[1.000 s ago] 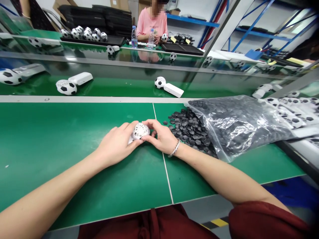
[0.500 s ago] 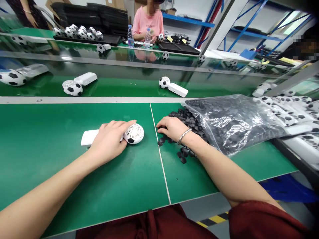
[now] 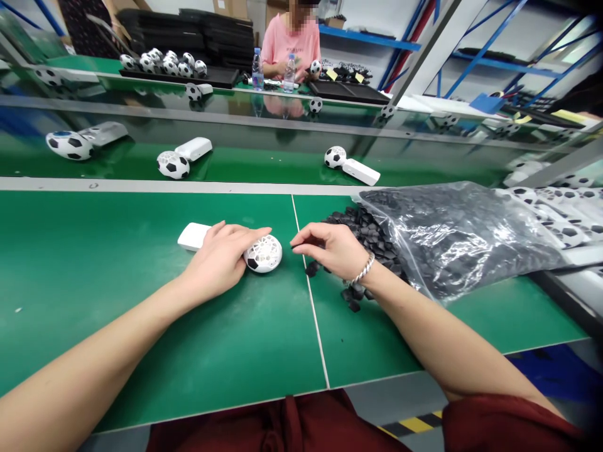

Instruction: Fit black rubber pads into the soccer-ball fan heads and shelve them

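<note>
A white handheld fan with a football-shaped grille head [image 3: 264, 254] lies on the green table [image 3: 117, 295]. One black patch shows on the head. My left hand [image 3: 221, 257] rests over the fan's handle, fingers laid flat across it and holding it down. My right hand [image 3: 330, 248] hovers just right of the head, thumb and forefinger pinched on a small black piece that I can hardly make out. Under and behind that hand lies a heap of black plastic pieces [image 3: 362, 235] spilling from a clear plastic bag [image 3: 452, 232].
Finished football fans [image 3: 181, 160] [image 3: 351, 164] [image 3: 78, 143] lie on the green conveyor [image 3: 264, 164] behind the table. A person in a pink shirt [image 3: 292, 44] sits at the far bench by black trays and bottles. More fans lie stacked at the right [image 3: 560, 213].
Both hands held the fan one second ago. The fan was then laid down under my left hand; my right hand went to the black heap and has come back toward the head, pinched.
</note>
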Demonstrator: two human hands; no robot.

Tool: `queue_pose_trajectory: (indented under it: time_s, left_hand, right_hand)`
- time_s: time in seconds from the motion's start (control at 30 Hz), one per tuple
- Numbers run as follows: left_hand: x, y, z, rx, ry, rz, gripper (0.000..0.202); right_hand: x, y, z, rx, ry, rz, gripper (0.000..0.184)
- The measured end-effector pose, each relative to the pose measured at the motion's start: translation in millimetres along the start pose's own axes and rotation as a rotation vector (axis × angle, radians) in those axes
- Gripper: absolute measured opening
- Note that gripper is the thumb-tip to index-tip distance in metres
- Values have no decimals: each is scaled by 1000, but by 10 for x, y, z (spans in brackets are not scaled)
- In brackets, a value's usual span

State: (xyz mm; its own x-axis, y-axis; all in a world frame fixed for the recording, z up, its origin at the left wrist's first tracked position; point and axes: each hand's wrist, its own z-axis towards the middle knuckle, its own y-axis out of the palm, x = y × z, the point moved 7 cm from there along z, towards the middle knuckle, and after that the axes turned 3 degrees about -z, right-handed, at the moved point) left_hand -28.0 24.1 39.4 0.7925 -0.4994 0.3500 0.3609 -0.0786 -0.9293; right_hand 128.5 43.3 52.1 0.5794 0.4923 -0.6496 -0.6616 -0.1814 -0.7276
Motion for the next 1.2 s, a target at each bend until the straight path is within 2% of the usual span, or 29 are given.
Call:
queue_pose_trajectory:
  time_s: [0.1, 0.27, 0.37, 0.47, 0.6, 0.63, 0.73, 0.8, 0.87, 1.0, 1.2]
  left_hand:
    - [-15, -7, -7, -12, 23, -15, 61]
    - [9, 1, -38, -73, 47, -27, 62]
    - [31, 5, -31, -47, 18, -43, 69]
    - [38, 7, -17, 24, -22, -52, 70]
    - [55, 14, -13, 92, -41, -58, 61]
    - [61, 14, -12, 99, -45, -61, 59]
    - [82, 7, -5, 110, -62, -73, 55]
    - [91, 2, 2, 110, -74, -81, 53]
    - [86, 1, 7, 112, -87, -88, 52]
    - [54, 17, 6, 113, -98, -99, 55]
    - [61, 10, 5, 121, -99, -119, 52]
  right_hand:
    - [-174, 39, -35, -6, -131, 108, 4]
    - [-354, 170, -84, -26, -377, -9, 9]
    - [-373, 226, -112, 5, -449, -49, 13]
    - [-369, 257, -117, 33, -460, -43, 11]
    - [-322, 255, -77, 57, -389, 29, 3]
    - [-289, 250, -61, 68, -350, 53, 6]
    - [-132, 287, -8, 54, -176, 177, 32]
    - [-33, 387, 14, -37, -52, 338, 44]
    - [7, 484, 22, -129, 23, 501, 47]
    - [21, 536, 35, -179, 81, 602, 46]
    - [44, 546, 15, -139, 110, 585, 45]
